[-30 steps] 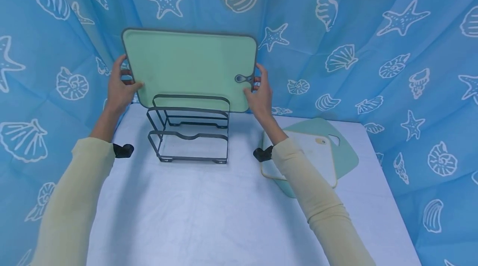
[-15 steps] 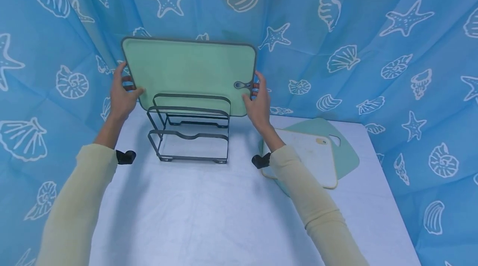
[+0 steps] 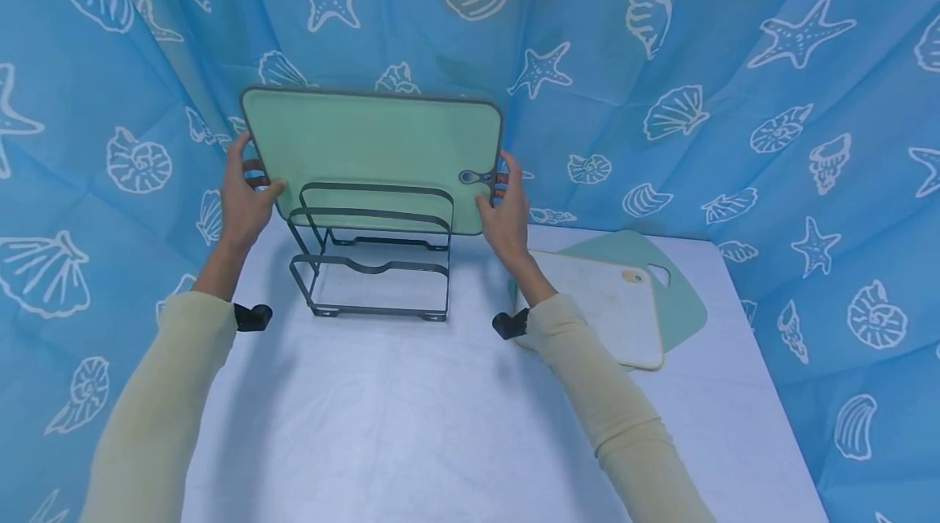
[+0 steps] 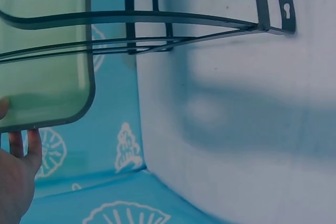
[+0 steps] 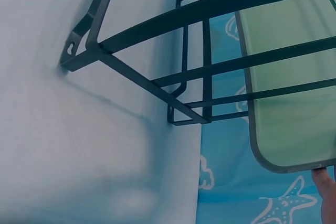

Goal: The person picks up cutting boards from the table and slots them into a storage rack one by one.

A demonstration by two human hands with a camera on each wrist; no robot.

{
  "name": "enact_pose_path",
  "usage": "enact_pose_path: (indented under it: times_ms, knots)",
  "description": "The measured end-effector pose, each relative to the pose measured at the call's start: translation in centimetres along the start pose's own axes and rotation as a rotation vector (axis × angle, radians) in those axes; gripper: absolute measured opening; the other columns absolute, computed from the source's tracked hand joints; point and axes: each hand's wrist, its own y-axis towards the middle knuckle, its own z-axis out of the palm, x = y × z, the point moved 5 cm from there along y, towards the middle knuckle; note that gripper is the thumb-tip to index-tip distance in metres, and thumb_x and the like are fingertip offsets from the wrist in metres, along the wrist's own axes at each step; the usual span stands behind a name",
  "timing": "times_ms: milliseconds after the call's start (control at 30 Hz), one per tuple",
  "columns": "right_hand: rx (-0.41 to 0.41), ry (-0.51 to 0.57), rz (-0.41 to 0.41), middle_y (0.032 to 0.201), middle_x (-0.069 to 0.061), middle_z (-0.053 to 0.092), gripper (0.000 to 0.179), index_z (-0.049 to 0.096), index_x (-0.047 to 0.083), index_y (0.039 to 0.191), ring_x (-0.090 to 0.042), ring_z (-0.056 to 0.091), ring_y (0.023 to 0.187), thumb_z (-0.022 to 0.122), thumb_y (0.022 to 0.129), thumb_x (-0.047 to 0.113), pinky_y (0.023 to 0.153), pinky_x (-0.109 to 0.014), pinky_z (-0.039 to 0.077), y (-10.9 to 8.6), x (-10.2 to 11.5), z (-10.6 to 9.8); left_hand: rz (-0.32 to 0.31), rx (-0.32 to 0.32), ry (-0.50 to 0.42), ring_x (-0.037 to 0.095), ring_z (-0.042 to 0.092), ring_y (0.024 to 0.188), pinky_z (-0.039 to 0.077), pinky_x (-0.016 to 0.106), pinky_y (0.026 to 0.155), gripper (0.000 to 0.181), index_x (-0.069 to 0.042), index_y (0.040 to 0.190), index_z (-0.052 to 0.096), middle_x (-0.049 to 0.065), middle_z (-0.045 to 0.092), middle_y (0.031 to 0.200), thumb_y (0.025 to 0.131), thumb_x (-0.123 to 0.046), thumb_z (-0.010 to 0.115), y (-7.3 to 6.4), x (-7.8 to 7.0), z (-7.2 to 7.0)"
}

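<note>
A green cutting board [image 3: 367, 139] with a grey rim and a small grey hole near its right end is held up behind a dark metal rack [image 3: 374, 270]. The rack's hoops cross in front of the board's lower part. My left hand [image 3: 246, 201] grips the board's left edge, thumb on the front face and fingers behind. At the opposite edge my right hand [image 3: 507, 209] pinches it the same way, just below the hole. In the left wrist view the board's corner [image 4: 58, 98] shows past the bars, fingers at its rim. The right wrist view shows the other corner [image 5: 283, 140].
To the right on the white-covered table [image 3: 411, 425] lies a white cutting board [image 3: 595, 303] with a tan rim, partly over a teal cutting board [image 3: 679, 311]. My right sleeve overlaps them in view. A blue seashell curtain [image 3: 587, 123] hangs behind the table and along the sides.
Both hands have lowered the green board a little behind the rack, keeping their grip on its edges. The rack and the other two boards stay in place.
</note>
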Motion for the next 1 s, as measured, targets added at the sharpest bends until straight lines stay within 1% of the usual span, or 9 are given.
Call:
enact_pose_path:
  times_ms: [133,433,567,733,900,1000]
  knots:
    - [0.004,-0.004,-0.002,0.121,-0.016,0.056,0.071,0.031,0.019,0.154,-0.029,0.059,0.101,0.062,0.094,0.001,0.081,-0.041,0.053,-0.3,-0.4,0.2,-0.021,-0.002,0.001,0.035,0.051,0.116,0.049,0.051,0.097,0.08,-0.037,0.159,0.018,0.019,0.047,0.137,0.098,-0.007,0.062,-0.2,0.5,0.2]
    - [0.001,-0.002,-0.015,0.118,-0.016,0.057,0.07,0.032,0.018,0.153,-0.028,0.059,0.101,0.063,0.093,-0.002,0.083,-0.037,0.053,-0.8,-1.6,1.0,-0.042,-0.008,-0.01,0.036,0.051,0.118,0.049,0.051,0.097,0.08,-0.037,0.159,0.019,0.02,0.047,0.137,0.098,-0.005,0.06,-0.6,1.8,0.7]
    - [0.003,0.003,0.002,0.118,-0.016,0.057,0.07,0.032,0.018,0.153,-0.028,0.059,0.102,0.063,0.093,-0.002,0.084,-0.037,0.053,-1.2,-2.0,1.2,-0.03,-0.011,0.008,0.037,0.052,0.118,0.049,0.052,0.097,0.08,-0.034,0.159,0.019,0.022,0.048,0.135,0.098,-0.004,0.061,-0.9,2.2,0.9]
    - [0.003,0.021,0.012,0.118,-0.017,0.057,0.069,0.032,0.017,0.152,-0.028,0.06,0.103,0.063,0.093,-0.002,0.083,-0.039,0.054,-1.6,-2.3,1.4,-0.014,-0.019,0.006,0.038,0.053,0.116,0.049,0.053,0.096,0.08,-0.032,0.159,0.02,0.023,0.049,0.132,0.097,-0.001,0.061,-1.1,2.5,1.3]
    - [0.008,0.027,0.023,0.119,-0.017,0.056,0.069,0.031,0.016,0.152,-0.027,0.058,0.107,0.062,0.094,-0.001,0.085,-0.037,0.053,-1.9,-2.9,1.6,-0.018,-0.024,0.0,0.038,0.054,0.115,0.05,0.052,0.095,0.079,-0.032,0.158,0.023,0.022,0.05,0.13,0.097,-0.001,0.061,-1.2,3.0,1.7]
    - [0.007,0.03,0.029,0.119,-0.018,0.056,0.068,0.031,0.014,0.153,-0.028,0.058,0.106,0.061,0.094,-0.001,0.084,-0.038,0.054,-2.1,-3.3,1.7,-0.023,-0.019,-0.003,0.038,0.054,0.116,0.049,0.053,0.096,0.077,-0.032,0.157,0.024,0.022,0.05,0.13,0.097,-0.001,0.061,-1.2,3.4,1.9]
